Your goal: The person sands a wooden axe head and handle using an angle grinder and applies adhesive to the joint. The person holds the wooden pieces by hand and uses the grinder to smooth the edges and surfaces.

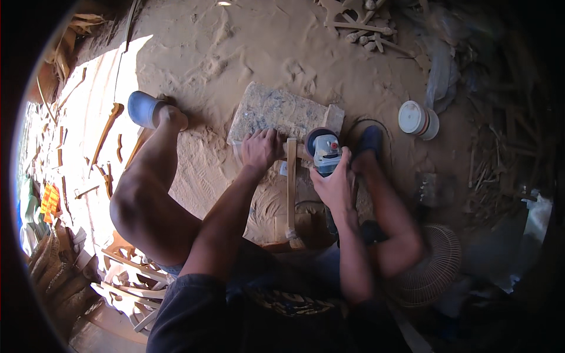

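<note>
My right hand (336,185) is wrapped around an angle grinder (326,154) with a grey head. Its dark round disc (316,139) sits against or just above the end of a wooden piece at the near edge of a worn, dusty block (276,112); I cannot tell whether they touch. My left hand (262,148) has its fingers curled over that wooden piece, pressing it to the block's near edge. From there a straight pale wooden bar (291,188) runs back toward my lap. Much of the piece is hidden under my left hand.
A white lidded tub (414,117) stands on the dusty ground at right. Carved wooden parts (359,26) lie in a heap at the far side, with more wooden pieces (132,273) at left. A round fan guard (432,265) is beside my right leg. A dark cable curves near my right foot.
</note>
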`<control>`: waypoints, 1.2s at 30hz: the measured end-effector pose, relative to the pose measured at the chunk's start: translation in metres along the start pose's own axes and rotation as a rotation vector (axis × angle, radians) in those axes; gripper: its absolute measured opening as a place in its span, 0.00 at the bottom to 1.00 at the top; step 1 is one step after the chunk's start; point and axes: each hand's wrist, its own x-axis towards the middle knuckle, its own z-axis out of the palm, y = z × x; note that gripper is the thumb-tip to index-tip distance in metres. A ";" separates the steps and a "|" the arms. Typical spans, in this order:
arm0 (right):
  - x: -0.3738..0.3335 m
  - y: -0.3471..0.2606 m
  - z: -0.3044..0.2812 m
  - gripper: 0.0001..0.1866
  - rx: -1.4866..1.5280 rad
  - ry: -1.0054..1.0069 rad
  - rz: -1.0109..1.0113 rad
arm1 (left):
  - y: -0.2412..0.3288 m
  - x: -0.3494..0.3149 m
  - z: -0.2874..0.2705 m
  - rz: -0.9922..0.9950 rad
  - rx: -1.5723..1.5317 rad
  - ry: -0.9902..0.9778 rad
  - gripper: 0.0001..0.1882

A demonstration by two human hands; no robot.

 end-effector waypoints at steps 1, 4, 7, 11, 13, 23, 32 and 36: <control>0.000 -0.007 0.000 0.50 0.050 -0.038 0.050 | -0.002 0.004 -0.002 0.018 -0.002 0.020 0.11; -0.004 -0.011 0.007 0.50 0.130 -0.001 0.029 | 0.000 0.017 -0.007 0.045 0.003 0.040 0.11; 0.000 -0.020 0.008 0.50 0.118 -0.020 0.060 | 0.000 0.027 -0.011 0.079 0.010 0.071 0.11; 0.003 -0.028 0.010 0.50 0.095 -0.050 0.095 | 0.001 0.036 -0.017 0.109 0.009 0.094 0.10; 0.003 -0.029 0.015 0.50 0.066 0.034 0.017 | 0.000 0.037 -0.019 0.104 0.017 0.097 0.11; -0.014 -0.027 0.035 0.50 -0.090 0.031 0.048 | -0.010 0.050 -0.032 0.123 0.044 0.173 0.10; -0.021 0.007 0.027 0.49 -0.140 0.112 0.100 | -0.019 0.041 -0.028 0.067 0.031 0.094 0.10; -0.018 0.003 0.003 0.50 -0.065 0.151 0.174 | -0.026 0.036 -0.024 0.083 0.056 0.077 0.12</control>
